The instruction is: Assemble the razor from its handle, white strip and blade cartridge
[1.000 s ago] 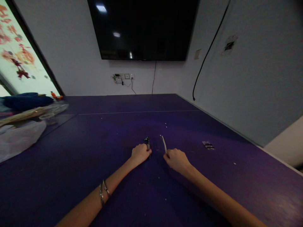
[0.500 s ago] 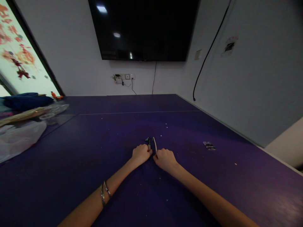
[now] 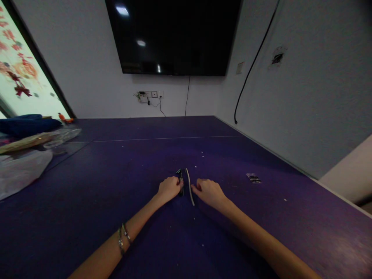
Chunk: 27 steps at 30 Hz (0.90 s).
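My left hand is closed, thumb and fingers pinched on a slim dark piece with a pale edge. At its far end a small dark, greenish-tinted part sticks out to the left. A thin pale curved strip lies just to the right, running toward me; its far end comes close to the dark piece, and I cannot tell whether they are joined. My right hand is beside this strip, thumb apart from the curled fingers, with nothing visible held. Two bracelets circle my left wrist.
The broad purple surface carries small pale specks. A small clear packet with dark pieces lies to the right. Plastic bags and blue cloth are piled at left. Beyond are a wall-mounted screen, sockets and a hanging black cable.
My right hand has let go of the pale strip and moved slightly right, so its whole length now shows. My left hand keeps its pinch. The view has shifted a little.
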Motion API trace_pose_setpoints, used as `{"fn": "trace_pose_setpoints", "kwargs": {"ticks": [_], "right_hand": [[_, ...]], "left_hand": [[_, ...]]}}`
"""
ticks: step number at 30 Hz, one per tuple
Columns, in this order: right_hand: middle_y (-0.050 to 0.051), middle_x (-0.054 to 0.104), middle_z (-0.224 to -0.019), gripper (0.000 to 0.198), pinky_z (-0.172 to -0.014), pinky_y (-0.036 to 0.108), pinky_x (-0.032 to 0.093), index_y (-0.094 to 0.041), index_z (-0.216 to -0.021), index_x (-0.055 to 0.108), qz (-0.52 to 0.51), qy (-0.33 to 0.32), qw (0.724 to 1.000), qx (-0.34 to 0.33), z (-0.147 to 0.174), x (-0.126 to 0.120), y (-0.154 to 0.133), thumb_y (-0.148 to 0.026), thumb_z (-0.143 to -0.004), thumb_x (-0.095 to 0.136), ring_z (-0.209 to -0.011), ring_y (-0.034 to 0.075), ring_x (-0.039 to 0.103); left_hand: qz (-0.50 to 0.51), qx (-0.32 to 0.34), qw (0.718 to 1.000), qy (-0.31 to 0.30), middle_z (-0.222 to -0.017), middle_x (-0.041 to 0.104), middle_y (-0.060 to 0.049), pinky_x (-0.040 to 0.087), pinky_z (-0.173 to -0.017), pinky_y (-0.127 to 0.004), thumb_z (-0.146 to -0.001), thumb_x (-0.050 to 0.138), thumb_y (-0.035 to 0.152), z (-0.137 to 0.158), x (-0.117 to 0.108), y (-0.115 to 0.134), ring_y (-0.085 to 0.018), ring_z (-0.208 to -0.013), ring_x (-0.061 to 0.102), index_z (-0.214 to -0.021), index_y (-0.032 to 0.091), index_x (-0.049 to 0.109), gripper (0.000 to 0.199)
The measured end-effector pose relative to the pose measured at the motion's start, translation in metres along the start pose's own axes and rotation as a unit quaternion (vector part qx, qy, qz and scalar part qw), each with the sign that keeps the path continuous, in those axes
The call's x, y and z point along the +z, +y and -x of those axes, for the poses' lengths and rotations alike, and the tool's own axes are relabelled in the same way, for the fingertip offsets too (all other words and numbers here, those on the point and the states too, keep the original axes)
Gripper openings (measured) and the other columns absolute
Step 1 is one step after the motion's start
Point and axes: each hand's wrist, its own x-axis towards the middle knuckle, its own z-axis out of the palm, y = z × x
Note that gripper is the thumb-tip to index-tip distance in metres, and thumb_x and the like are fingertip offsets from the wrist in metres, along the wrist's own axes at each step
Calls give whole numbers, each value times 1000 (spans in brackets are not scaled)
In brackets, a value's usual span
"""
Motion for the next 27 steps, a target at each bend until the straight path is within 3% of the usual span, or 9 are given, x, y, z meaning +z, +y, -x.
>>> {"fn": "trace_pose_setpoints", "kwargs": {"ticks": [3, 6, 9, 12, 18, 25, 27], "right_hand": [[6, 62, -85, 21, -66, 27, 44, -18, -84, 61, -78, 42, 994, -58, 4, -18, 52, -36, -80, 50, -71, 15, 59], [7, 61, -98, 21, -70, 27, 45, -18, -92, 60, -119, 36, 989, -79, 9, -39, 123, -27, -75, 54, -73, 14, 57], [10, 59, -108, 33, -77, 31, 46, -17, -100, 61, -94, -20, 995, -37, 17, -57, 192, -22, -68, 56, -83, 18, 58], [14, 57, -116, 48, -87, 35, 43, -15, -109, 59, -70, -71, 995, 19, 26, -69, 239, -23, -62, 61, -101, 25, 55], [11, 61, -112, 42, -94, 33, 39, -16, -104, 64, -71, -134, 988, -15, 34, -70, 263, -31, -64, 61, -108, 27, 52], [12, 62, -108, 50, -83, 30, 45, -14, -107, 63, -79, -123, 989, 20, 27, -62, 269, -25, -58, 64, -96, 24, 57], [9, 65, -101, 44, -78, 26, 46, -16, -99, 67, -51, -81, 994, 48, 26, -61, 270, -22, -55, 65, -89, 21, 59]], "left_hand": [[48, 24, 998, 21, -70, 63, -6, 36, -57, -25, -81, 41, 41, -7, -4, -15, -17, -65, 57, -66, 18, 61, 35], [124, 87, 987, 54, -56, 54, 0, 32, -53, -23, -80, 41, 38, -13, -7, -35, -13, -54, 49, -57, 16, 53, 34], [204, 87, 973, 68, -50, 47, 3, 31, -51, -22, -80, 39, 40, -17, -7, -53, -12, -50, 46, -54, 17, 46, 35], [253, 66, 961, 87, -49, 43, 4, 32, -51, -22, -78, 41, 41, -19, -3, -63, -12, -50, 47, -54, 17, 44, 34], [270, 55, 957, 92, -48, 43, 4, 32, -51, -23, -77, 41, 43, -20, 3, -63, -13, -50, 47, -53, 18, 42, 35], [261, 63, 958, 97, -49, 43, 3, 31, -51, -22, -78, 39, 41, -15, -1, -60, -12, -50, 45, -53, 18, 42, 34], [257, 66, 959, 97, -49, 43, 3, 30, -50, -22, -78, 39, 40, -14, -1, -59, -11, -50, 43, -53, 18, 42, 34]]}}
